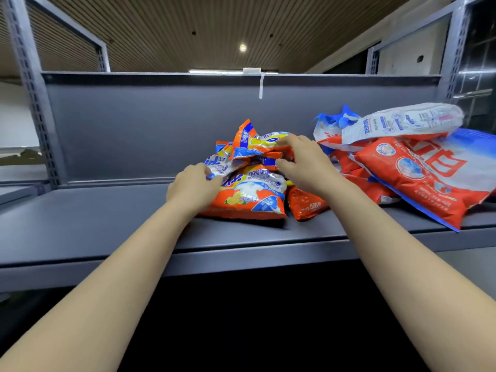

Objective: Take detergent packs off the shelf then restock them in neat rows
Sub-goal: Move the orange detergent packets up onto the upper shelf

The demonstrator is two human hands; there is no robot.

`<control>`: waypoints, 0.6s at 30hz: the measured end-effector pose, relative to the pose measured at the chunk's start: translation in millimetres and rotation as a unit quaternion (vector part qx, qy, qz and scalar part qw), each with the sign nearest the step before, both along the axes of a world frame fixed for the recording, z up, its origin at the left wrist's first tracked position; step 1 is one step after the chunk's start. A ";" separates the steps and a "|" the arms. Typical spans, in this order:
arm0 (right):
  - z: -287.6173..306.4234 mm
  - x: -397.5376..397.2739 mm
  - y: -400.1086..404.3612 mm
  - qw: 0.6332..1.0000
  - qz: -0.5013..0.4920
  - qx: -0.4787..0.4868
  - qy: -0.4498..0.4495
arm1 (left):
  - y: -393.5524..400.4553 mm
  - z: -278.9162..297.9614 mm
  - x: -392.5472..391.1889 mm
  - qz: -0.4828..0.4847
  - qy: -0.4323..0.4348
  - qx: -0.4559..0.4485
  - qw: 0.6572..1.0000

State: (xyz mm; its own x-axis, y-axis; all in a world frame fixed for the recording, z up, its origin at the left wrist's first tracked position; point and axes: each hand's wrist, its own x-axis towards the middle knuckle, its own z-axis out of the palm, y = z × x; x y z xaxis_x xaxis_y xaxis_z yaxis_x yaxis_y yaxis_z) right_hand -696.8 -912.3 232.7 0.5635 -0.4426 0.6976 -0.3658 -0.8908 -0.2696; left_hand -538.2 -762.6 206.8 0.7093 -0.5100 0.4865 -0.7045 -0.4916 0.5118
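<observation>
A heap of small orange detergent packs (252, 189) lies on the grey shelf (107, 224), a little right of its middle. My left hand (192, 187) grips the heap's left side, fingers curled over a crumpled pack edge. On the right side of the heap, my right hand (303, 163) holds an upper pack between fingertips and thumb. Another orange pack (306, 204) lies under my right wrist. Larger red and white packs (421, 173) are piled at the right end, with one white pack (402, 122) on top.
The shelf's grey back panel (161, 124) rises behind the packs, with perforated uprights (35, 92) at both ends. A white tag (261, 85) hangs from the panel's top edge. The left half of the shelf holds nothing. Below the front lip it is dark.
</observation>
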 end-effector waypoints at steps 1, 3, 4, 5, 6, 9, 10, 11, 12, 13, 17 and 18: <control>-3.0 -2.9 5.6 1.000 0.015 -0.006 -0.011 | 8.1 0.9 -3.4 0.010 -0.004 -0.007 1.000; -10.8 -7.1 14.2 0.999 0.045 -0.014 -0.010 | 25.4 0.6 -10.4 0.025 -0.008 -0.024 0.999; -15.1 -9.2 17.8 0.998 0.057 -0.016 -0.004 | 34.1 -1.3 -14.6 0.033 -0.012 -0.034 0.999; -19.5 -12.0 21.7 0.998 0.066 -0.018 -0.001 | 43.0 -4.5 -19.5 0.041 -0.018 -0.044 0.998; -23.9 -14.8 26.1 0.997 0.074 -0.020 -0.003 | 51.5 -8.5 -24.2 0.049 -0.024 -0.055 0.997; -36.9 -22.3 45.3 0.994 0.104 -0.011 -0.022 | 77.1 -21.8 -35.8 0.064 -0.038 -0.085 0.994; -41.4 -23.6 53.3 0.993 0.116 -0.007 -0.027 | 85.8 -26.5 -38.1 0.068 -0.044 -0.092 0.992; -45.9 -24.9 62.0 0.991 0.130 -0.005 -0.031 | 94.5 -31.1 -40.5 0.073 -0.050 -0.098 0.991; -50.8 -24.9 70.3 0.989 0.144 -0.004 -0.036 | 103.1 -35.7 -42.4 0.078 -0.058 -0.102 0.990; -55.2 -24.8 78.5 0.987 0.156 -0.003 -0.039 | 111.5 -40.0 -44.3 0.082 -0.067 -0.107 0.989; -76.4 -20.9 110.1 0.982 0.186 0.009 -0.032 | 147.3 -56.8 -52.2 0.101 -0.089 -0.125 0.983; -81.6 -19.9 118.2 0.981 0.190 0.009 -0.030 | 156.4 -61.4 -53.4 0.109 -0.090 -0.132 0.981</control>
State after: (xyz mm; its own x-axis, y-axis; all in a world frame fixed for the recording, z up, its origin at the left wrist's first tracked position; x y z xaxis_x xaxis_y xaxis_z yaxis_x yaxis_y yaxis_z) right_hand -716.7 -794.2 151.1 0.6485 -0.2210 0.7284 0.0084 -0.9548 -0.2972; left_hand -591.7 -606.2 145.4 0.6783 -0.1948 0.7085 -0.6880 -0.5071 0.5192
